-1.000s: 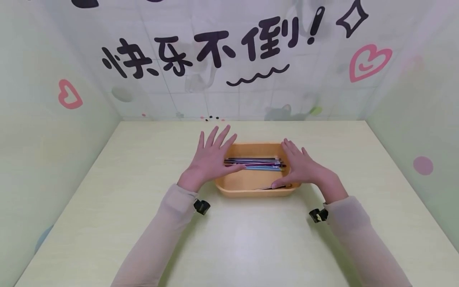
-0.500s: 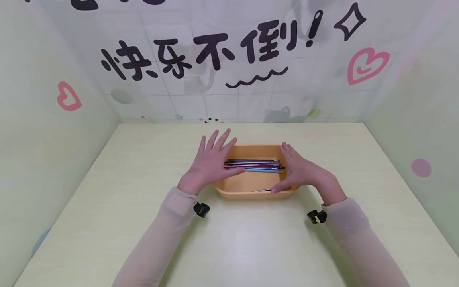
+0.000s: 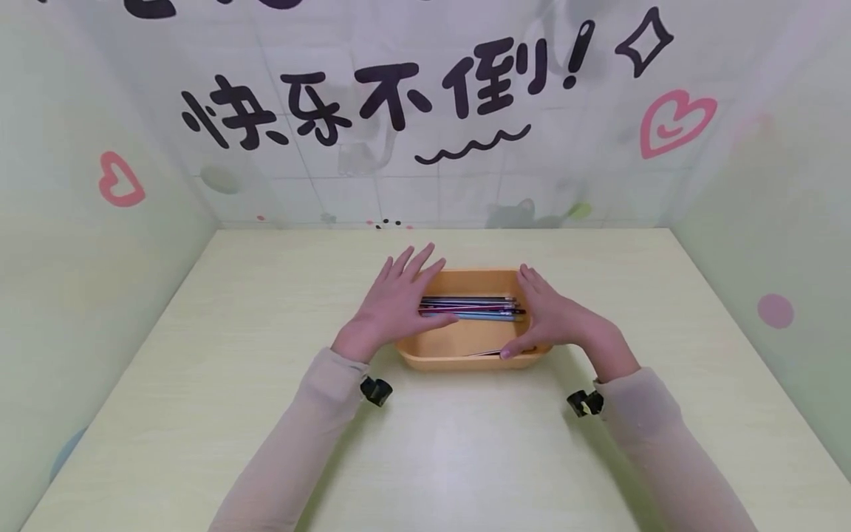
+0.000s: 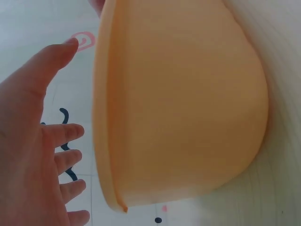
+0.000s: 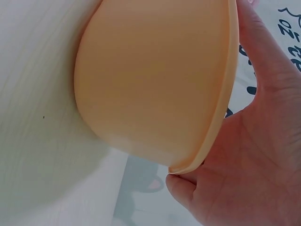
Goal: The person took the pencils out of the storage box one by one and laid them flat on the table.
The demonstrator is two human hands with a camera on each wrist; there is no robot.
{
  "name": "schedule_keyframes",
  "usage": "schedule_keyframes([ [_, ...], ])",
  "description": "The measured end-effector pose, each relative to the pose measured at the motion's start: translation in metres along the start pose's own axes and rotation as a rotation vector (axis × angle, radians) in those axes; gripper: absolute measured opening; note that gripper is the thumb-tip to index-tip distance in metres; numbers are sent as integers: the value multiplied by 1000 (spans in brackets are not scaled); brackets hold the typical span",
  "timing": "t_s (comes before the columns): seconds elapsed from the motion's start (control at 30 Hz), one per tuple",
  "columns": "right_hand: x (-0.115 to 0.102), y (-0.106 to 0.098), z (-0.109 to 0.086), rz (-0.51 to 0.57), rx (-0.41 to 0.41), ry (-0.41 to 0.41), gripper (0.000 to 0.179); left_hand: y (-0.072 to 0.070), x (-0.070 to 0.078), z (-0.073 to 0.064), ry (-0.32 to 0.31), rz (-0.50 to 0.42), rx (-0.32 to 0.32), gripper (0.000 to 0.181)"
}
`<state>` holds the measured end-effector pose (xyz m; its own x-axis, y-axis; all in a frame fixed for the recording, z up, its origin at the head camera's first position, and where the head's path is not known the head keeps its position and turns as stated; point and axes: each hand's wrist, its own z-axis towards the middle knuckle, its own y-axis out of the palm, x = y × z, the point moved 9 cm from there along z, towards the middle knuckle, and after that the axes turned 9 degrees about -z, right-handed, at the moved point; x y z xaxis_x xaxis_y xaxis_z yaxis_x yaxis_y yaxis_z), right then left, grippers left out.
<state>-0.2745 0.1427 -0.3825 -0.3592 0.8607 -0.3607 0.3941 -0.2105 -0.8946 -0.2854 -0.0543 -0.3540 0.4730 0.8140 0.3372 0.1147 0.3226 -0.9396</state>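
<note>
An orange plastic box rests on the table with several pencils lying crosswise inside. One more thin dark stick lies along its front wall, partly under the right thumb in the head view. My left hand is held over the box's left end, fingers spread; the left wrist view shows the hand apart from the rim. Over the right end is my right hand, thumb by the front rim and fingers by the back corner. In the right wrist view a fingertip is right at the rim's corner.
The pale wood-grain table meets a white back wall with black lettering. Pale side walls with pink hearts and dots stand left and right. A black wrist camera hangs beneath each sleeve cuff.
My left hand has shifted slightly right, further over the box. The right hand and the pencils keep their places relative to the box. The head view has drifted a little.
</note>
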Motion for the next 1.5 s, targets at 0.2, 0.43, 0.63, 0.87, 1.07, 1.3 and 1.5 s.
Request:
schedule_keyframes([
  [0.2,-1,0,0,10,5,-2,142,3,5,3,13,-35,-23,94],
  [0.43,0,-1,1,-1,1,6,142,9,8,6,21,-71,-47,93],
  [0.63,1,0,1,1,-2,15,142,11,10,6,25,-145,-44,90],
  [0.87,1,0,1,2,0,14,140,11,14,7,13,-198,-61,87],
  [1.07,2,0,2,-2,1,12,141,12,17,9,9,-233,-71,85],
  [1.3,3,1,3,-4,3,10,143,15,19,11,12,-277,-91,84],
  [1.5,4,2,3,-4,1,14,142,20,20,14,17,-310,-109,84],
])
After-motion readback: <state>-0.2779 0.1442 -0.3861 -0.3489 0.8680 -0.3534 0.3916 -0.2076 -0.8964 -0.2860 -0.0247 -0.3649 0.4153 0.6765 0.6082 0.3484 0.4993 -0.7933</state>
